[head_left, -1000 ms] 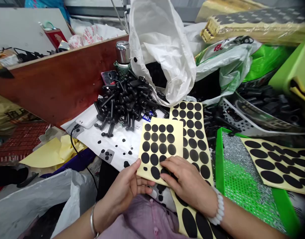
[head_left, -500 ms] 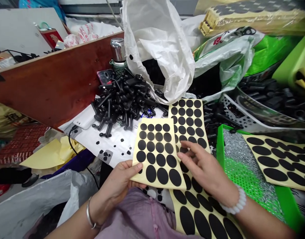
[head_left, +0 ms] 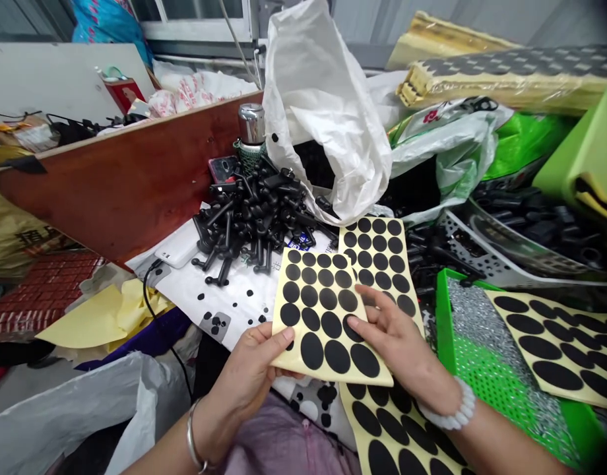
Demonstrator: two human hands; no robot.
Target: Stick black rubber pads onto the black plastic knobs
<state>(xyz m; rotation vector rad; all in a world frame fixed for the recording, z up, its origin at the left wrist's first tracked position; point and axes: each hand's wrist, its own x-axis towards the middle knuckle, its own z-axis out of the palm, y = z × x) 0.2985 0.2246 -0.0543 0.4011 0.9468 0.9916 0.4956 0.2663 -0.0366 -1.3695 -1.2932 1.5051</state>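
Observation:
A cream sheet of round black stickers point(head_left: 328, 340) is held up between both hands. My left hand point(head_left: 256, 359) pinches its lower left corner, thumb on top. On the right edge, my right hand point(head_left: 395, 336) grips the same sheet with its thumb on the face and fingers at the edge and behind. Beneath lies a longer sticker sheet point(head_left: 380, 247), partly covered by the held sheet and my right hand. Behind the held sheet is a heap of black plastic handle-like parts point(head_left: 254, 211). Loose black dots point(head_left: 217, 323) lie on the white paper.
A white plastic bag point(head_left: 328, 112) stands open behind the heap. To the right are a green tray point(head_left: 445, 323) of small silvery pieces, another sticker sheet point(head_left: 551, 343) and a grey basket point(head_left: 481, 244) of black parts. A white power bank point(head_left: 177, 247) with a cable lies left.
My right hand has closed on the right edge of the sticker sheet, having been just off it. The camera view has tilted up slightly, so the scene sits lower.

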